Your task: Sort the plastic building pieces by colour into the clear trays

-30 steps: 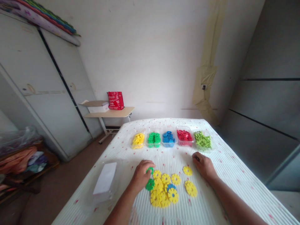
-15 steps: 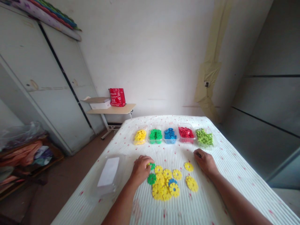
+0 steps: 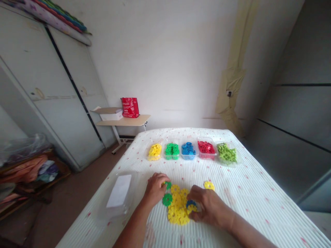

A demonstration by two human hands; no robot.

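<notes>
At the left stands a pale cabinet, and on top of it lie some colourful rolls. Near this cabinet, a small table carries a red bag and a white box, which are placed side by side. On the wall, a yellowish tape is around the socket.

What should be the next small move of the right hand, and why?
Probably a gentle pinch by the right hand on the notched yellow disc, since it shows between the thumb and fingers and seems to overlap the blue disc.
</notes>
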